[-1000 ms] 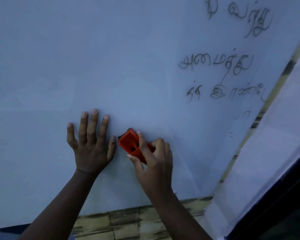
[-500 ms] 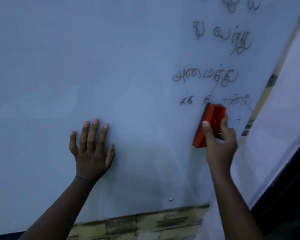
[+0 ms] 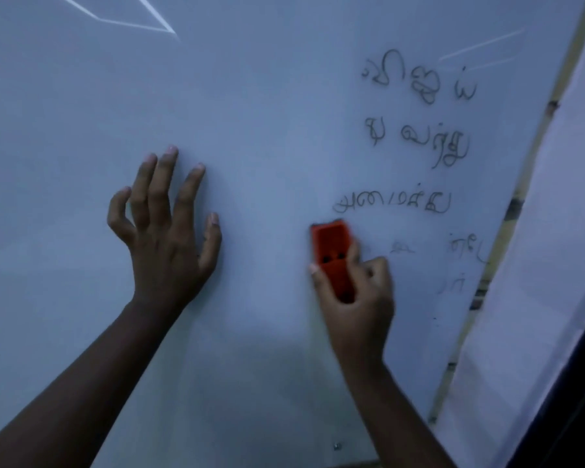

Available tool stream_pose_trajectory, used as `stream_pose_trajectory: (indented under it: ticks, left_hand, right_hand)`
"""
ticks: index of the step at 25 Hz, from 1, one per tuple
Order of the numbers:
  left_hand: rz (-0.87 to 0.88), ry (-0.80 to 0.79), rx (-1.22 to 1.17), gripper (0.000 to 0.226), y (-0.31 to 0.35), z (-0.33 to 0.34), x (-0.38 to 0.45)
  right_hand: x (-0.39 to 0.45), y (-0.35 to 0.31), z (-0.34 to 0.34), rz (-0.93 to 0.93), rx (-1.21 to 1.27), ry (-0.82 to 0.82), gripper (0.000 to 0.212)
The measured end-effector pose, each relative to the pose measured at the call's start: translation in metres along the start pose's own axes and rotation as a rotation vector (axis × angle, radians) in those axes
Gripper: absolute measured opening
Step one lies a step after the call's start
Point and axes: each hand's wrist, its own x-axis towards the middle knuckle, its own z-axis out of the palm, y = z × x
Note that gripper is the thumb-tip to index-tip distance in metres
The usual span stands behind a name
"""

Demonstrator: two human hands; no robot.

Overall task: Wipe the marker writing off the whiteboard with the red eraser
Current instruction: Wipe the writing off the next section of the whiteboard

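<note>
The right hand (image 3: 355, 298) grips the red eraser (image 3: 331, 255) flat on the whiteboard (image 3: 267, 113) — push hard toward two o'clock over the writing (image 3: 392, 204) — while the left hand (image 3: 164, 231) leans there, fingers spread.

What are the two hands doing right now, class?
Left hand: open, fingertips on the pale whiteboard.
Right hand: gripping the red plastic block eraser against it.

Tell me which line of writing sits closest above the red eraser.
The third line, directly above the red eraser; the two upper lines sit farther up the whiteboard.
</note>
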Motion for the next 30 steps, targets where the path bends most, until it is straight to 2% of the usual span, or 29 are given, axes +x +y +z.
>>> stream_pose_trajectory:
  ticks: [4,7,16,21,25,30]
  left_hand:
    - [0.021,-0.071,0.047,0.068,0.011,0.011,-0.012]
    - [0.052,-0.058,0.039,0.068,0.007,0.012,-0.014]
    - [0.072,-0.022,0.024,0.067,0.005,0.013,-0.022]
    - [0.065,-0.03,0.02,0.067,0.01,0.014,-0.028]
    - [0.05,-0.025,0.027,0.067,0.013,0.017,-0.033]
    - [0.006,-0.016,-0.009,0.066,0.021,0.016,-0.032]
  right_hand:
    - [-0.024,-0.041,0.02,-0.226,-0.053,-0.13,0.067]
    - [0.002,-0.048,0.015,-0.291,-0.074,-0.137,0.068]
    - [0.075,0.057,-0.056,0.107,-0.011,0.135,0.078]
    - [0.112,0.069,-0.077,0.24,0.006,0.203,0.076]
    - [0.106,0.031,-0.052,0.13,0.023,0.145,0.073]
    - [0.045,-0.031,-0.006,-0.16,-0.092,-0.025,0.067]
